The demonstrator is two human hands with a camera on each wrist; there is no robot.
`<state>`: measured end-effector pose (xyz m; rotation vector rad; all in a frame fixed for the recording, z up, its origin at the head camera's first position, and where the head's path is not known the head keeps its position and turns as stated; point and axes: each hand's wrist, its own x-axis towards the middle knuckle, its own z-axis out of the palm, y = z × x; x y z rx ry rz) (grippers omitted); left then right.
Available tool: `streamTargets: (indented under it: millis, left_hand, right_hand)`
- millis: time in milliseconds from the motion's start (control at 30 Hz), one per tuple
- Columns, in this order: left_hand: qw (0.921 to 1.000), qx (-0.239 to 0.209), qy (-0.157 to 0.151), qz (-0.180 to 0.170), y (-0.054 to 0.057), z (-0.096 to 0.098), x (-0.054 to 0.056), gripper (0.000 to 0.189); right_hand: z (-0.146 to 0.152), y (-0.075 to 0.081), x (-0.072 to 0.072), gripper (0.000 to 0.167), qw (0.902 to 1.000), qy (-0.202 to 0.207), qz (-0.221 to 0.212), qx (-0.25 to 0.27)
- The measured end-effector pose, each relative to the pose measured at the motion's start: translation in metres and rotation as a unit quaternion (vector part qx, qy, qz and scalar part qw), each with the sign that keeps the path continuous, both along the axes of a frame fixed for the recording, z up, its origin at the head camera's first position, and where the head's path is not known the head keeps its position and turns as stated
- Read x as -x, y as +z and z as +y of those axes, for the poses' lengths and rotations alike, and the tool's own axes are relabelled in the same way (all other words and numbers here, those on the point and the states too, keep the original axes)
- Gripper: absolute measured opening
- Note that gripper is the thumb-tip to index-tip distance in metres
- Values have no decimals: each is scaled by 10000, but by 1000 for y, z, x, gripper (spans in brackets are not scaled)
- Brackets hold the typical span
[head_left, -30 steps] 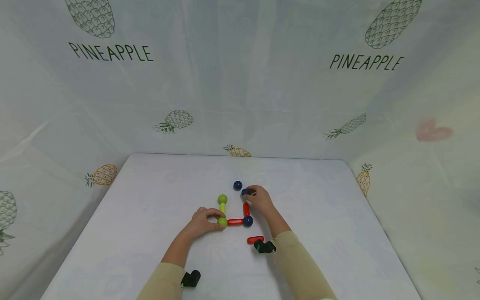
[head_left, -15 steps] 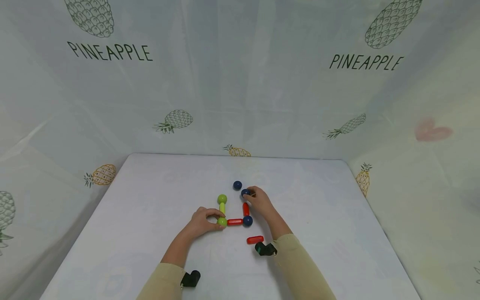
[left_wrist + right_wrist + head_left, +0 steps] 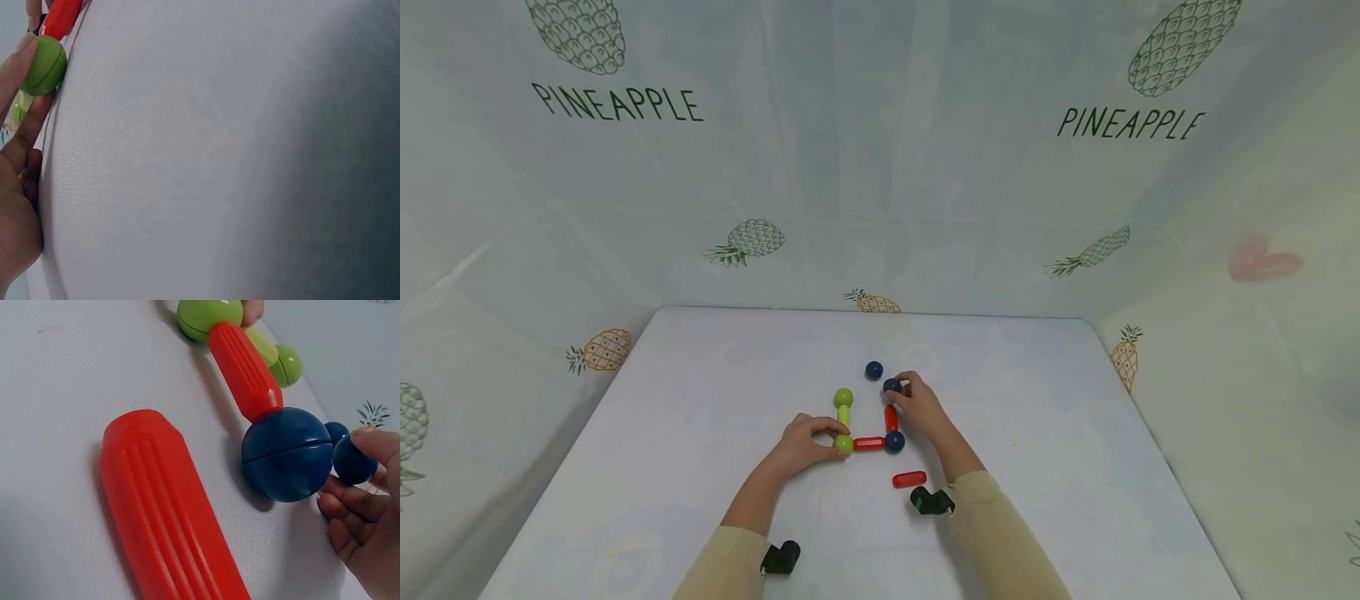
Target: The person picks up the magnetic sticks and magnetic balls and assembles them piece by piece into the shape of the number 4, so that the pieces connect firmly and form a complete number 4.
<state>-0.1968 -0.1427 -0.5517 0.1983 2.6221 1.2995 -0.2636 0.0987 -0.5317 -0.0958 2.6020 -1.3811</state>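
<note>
My left hand [image 3: 805, 443] pinches a green ball [image 3: 844, 444] between thumb and fingers. From that ball a light green rod [image 3: 843, 415] runs away from me to a second green ball [image 3: 844, 397]. To its right, a red rod [image 3: 869, 444] joins it to a blue ball [image 3: 287, 455]. Another red rod [image 3: 891, 418] extends from this blue ball toward the back. Just past that rod's far end, my right hand [image 3: 921, 407] holds another blue ball [image 3: 354, 462] between thumb and fingers.
One loose blue ball [image 3: 874, 370] lies behind the right hand's ball. A loose red rod [image 3: 909, 479] lies nearer me, beside the right wrist's black camera [image 3: 932, 501]. The white table [image 3: 1037, 433] meets a pineapple-printed cloth [image 3: 925, 208] at its back and sides.
</note>
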Motion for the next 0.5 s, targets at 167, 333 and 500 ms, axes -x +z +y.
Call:
streamTargets:
  millis: [167, 333, 500]
  left_hand:
    - [10000, -21, -7, -8, -1, 0, 0, 28]
    - [10000, -37, -32, 10, 0, -1, -1, 28]
    - [10000, -46, -66, 21, 0, -1, 0, 28]
  right_hand:
    - [-1, 2, -1, 40, 10000, 32, -51, 17]
    - [-2, 4, -2, 40, 9998, 61, -196, 39]
    - [-2, 5, -1, 42, 9995, 88, -300, 32]
